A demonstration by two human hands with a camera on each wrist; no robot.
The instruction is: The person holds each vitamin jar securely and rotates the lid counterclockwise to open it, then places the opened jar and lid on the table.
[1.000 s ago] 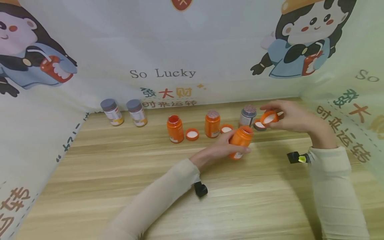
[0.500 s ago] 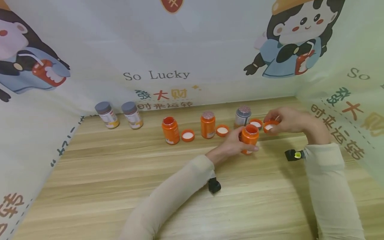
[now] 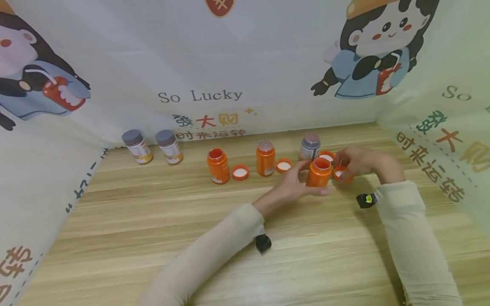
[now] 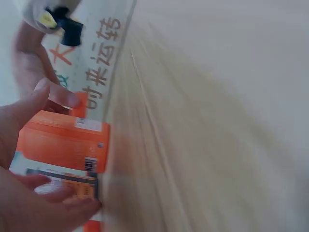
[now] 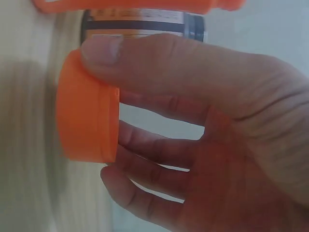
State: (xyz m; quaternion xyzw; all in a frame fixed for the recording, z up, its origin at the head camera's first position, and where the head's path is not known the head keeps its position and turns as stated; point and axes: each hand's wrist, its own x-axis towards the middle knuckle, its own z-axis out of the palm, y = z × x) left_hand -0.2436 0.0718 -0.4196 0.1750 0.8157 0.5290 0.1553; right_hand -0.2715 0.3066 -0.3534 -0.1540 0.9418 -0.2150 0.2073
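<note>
An orange bottle [image 3: 319,173] without its cap stands upright on the table. My left hand [image 3: 292,182] is spread beside it; in the left wrist view the fingers [image 4: 63,198] stand apart from the bottle, and whether the thumb touches it I cannot tell. Just right of the bottle, my right hand [image 3: 357,161] holds an orange cap [image 5: 87,111] by its rim, thumb on one side and fingers on the other. The cap's white inside faces up, low over the table or on it. Behind the orange bottle stands a grey bottle [image 3: 309,148] with a foil-like top.
Another cap [image 3: 326,157] lies behind the held one. Leftward stand two uncapped orange bottles, one with a red mouth [image 3: 218,166] and one foil-topped [image 3: 266,159], each with a cap [image 3: 240,173] beside it. Two grey-lidded bottles [image 3: 138,147] stand at the far left. Printed cloth [image 3: 229,63] walls the table.
The orange bottle has gone from tilted in my left hand to upright, and the left fingers have spread off it. My right hand has lowered the cap and brought it nearer the bottle.
</note>
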